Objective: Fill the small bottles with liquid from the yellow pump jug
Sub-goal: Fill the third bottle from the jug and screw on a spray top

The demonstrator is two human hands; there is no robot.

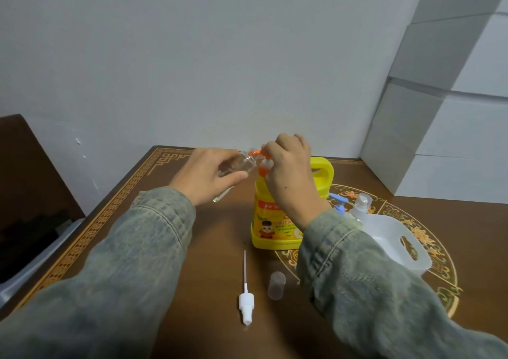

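Bottle, clear and tilted, is grasped by the left hand with its mouth at the orange spout of the yellow jug on the desk. Right hand clasps the pump head. Filling is under way; next likely calls for steady presses.

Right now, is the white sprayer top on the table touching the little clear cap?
Apart. The head view shows the white sprayer top and the clear cap lying side by side with bare table between them.
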